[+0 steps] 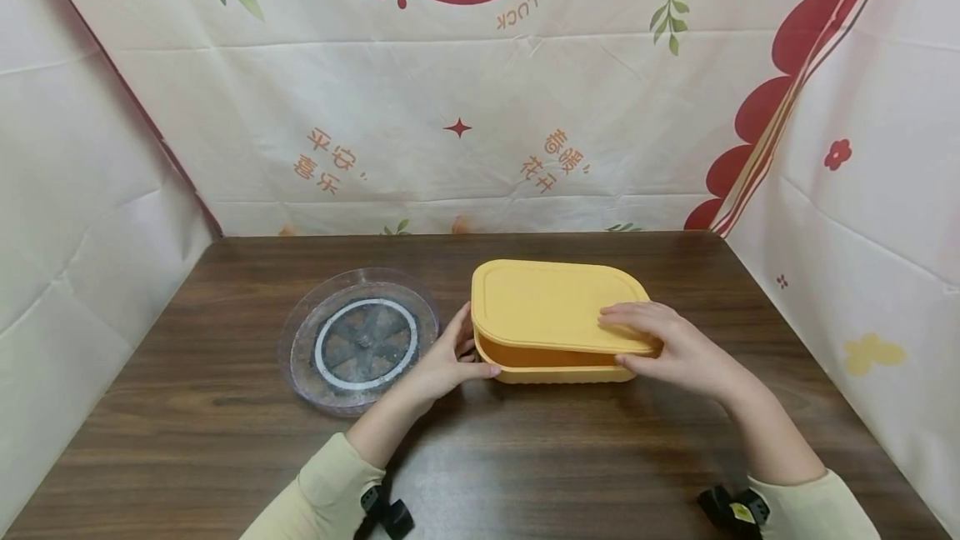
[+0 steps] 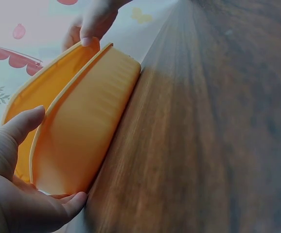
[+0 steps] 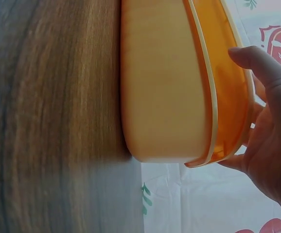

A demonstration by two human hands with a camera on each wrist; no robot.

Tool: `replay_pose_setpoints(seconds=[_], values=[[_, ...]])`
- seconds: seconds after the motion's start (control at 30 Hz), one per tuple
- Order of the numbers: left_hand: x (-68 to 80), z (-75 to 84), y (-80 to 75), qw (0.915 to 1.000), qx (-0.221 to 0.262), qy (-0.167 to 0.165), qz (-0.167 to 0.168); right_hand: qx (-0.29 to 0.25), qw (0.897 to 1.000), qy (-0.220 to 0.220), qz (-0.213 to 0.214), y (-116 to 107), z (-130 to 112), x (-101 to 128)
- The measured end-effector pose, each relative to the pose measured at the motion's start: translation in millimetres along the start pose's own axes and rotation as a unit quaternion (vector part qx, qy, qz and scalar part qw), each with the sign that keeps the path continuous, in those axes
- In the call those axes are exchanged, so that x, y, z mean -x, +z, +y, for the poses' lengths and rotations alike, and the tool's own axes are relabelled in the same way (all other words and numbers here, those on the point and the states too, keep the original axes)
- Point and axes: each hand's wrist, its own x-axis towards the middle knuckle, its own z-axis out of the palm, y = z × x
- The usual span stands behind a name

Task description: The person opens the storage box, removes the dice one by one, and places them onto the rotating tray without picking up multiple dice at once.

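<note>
A yellow rectangular box point(image 1: 562, 375) with rounded corners stands on the table. Its yellow lid point(image 1: 551, 304) is tilted, with the front edge raised off the rim and a gap showing the orange-looking inside. My left hand point(image 1: 450, 361) grips the left end of the box, thumb at the front rim and fingers round the side, as the left wrist view also shows. At the front right corner my right hand point(image 1: 671, 346) holds the lid, thumb under its edge and fingers on top. In the right wrist view that thumb point(image 3: 257, 60) reaches into the gap.
Left of the box lies a clear round plastic dish point(image 1: 300, 373) with a pale ring and a dark spoked pattern in the middle. The wooden table point(image 1: 187, 407) is bordered by a printed cloth point(image 1: 420, 90) at the back and pale cloth at both sides.
</note>
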Motion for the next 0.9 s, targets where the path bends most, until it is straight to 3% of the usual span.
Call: replay_pose_setpoints(seconds=[0.23, 0.9], values=[[-0.1, -0.1, -0.2, 1.0000, -0.002, -0.004, 0.000, -0.001, 0.999, -0.025, 0.035, 0.6, -0.8, -2.6], [0.7, -1.0, 0.5, 1.0000, 0.006, -0.001, 0.003, -0.026, 0.994, 0.062, 0.081, -4.3, -16.0, -0.8]])
